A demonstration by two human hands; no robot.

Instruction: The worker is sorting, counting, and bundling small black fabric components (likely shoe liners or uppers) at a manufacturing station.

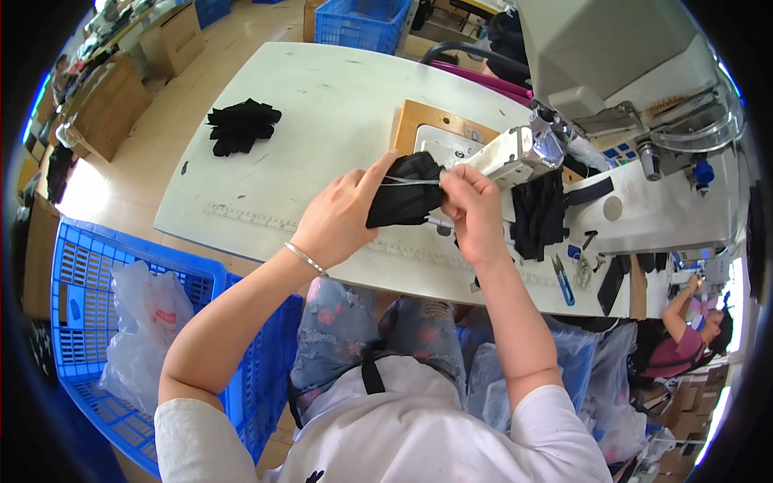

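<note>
A bundle of black fabric pieces (400, 205) is held above the table's front part, in front of the sewing machine. My left hand (342, 211) grips its left side, thumb below and fingers along the top. Across the bundle runs a thin pale string (409, 183). At the bundle's right end my right hand (475, 205) is closed in a pinch on this string; the fingertips partly hide it. Beside my right hand hangs a pile of black fabric strips (538, 213) on the machine's side of the table.
A sewing machine (515, 153) stands at the right. Black fabric pieces (243, 126) lie at the table's far left. Blue-handled thread snips (562, 282) lie at the right front edge. A blue crate (80, 322) with plastic bags stands left; another person (684, 342) sits far right.
</note>
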